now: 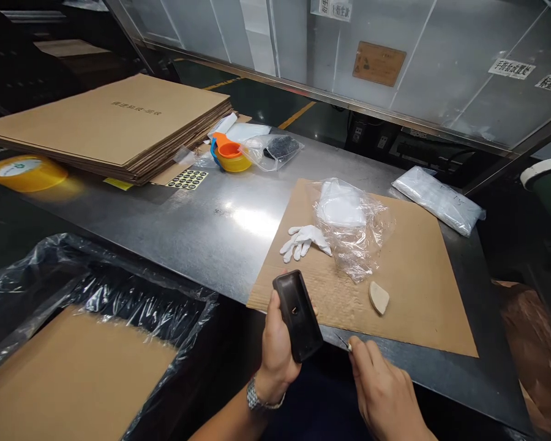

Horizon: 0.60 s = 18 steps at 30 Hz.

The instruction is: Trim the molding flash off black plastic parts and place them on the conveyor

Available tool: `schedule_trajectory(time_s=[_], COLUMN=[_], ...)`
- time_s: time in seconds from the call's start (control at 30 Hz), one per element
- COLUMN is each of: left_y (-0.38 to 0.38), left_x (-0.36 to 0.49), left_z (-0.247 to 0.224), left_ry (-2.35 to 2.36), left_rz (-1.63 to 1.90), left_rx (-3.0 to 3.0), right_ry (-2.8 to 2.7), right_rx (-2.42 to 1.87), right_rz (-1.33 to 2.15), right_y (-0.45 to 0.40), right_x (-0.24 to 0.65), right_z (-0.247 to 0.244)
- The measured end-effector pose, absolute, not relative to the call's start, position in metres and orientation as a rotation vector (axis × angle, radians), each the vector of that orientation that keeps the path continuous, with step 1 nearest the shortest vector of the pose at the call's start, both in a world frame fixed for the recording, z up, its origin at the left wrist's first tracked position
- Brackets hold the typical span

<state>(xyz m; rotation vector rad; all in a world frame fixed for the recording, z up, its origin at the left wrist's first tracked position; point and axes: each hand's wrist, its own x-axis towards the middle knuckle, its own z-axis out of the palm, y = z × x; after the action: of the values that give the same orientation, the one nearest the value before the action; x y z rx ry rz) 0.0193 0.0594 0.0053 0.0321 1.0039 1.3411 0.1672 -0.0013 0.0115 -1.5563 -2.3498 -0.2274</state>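
My left hand (278,346) wraps round a dark, oblong, tray-like piece (298,318) with raised edges, held tilted over the table's front edge. A small light mark shows near its middle. To the right, my right hand (379,380) pinches a thin pointed tool (344,343), whose tip points toward the dark piece without touching it. Beyond the hands, a white glove (305,241) and a clear plastic bag with white contents (342,205) lie on a flat cardboard sheet (422,257). A beige wedge-shaped piece (379,298) rests on the same sheet.
A stack of cardboard (119,122) stands at the left of the metal table (202,226), near yellow tape (25,173). Tape rolls (231,153) and a bagged black item (280,148) lie at the back. A plastic-lined bin (82,367) is at lower left.
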Motion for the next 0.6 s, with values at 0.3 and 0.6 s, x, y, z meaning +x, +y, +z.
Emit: schedule_trajectory(time_s=[0.3, 0.6], left_y=[0.057, 0.055], left_x=[0.023, 0.023], left_z=[0.011, 0.014], left_ry=[0.896, 0.889], left_rz=[1.318, 1.370], left_rx=[0.092, 0.137], right_ry=[-2.456, -2.490], right_rx=[-1.529, -1.503], right_rz=[-0.149, -0.177], right_y=[-0.015, -0.017], right_x=[0.171, 0.173], right_z=[0.015, 0.012])
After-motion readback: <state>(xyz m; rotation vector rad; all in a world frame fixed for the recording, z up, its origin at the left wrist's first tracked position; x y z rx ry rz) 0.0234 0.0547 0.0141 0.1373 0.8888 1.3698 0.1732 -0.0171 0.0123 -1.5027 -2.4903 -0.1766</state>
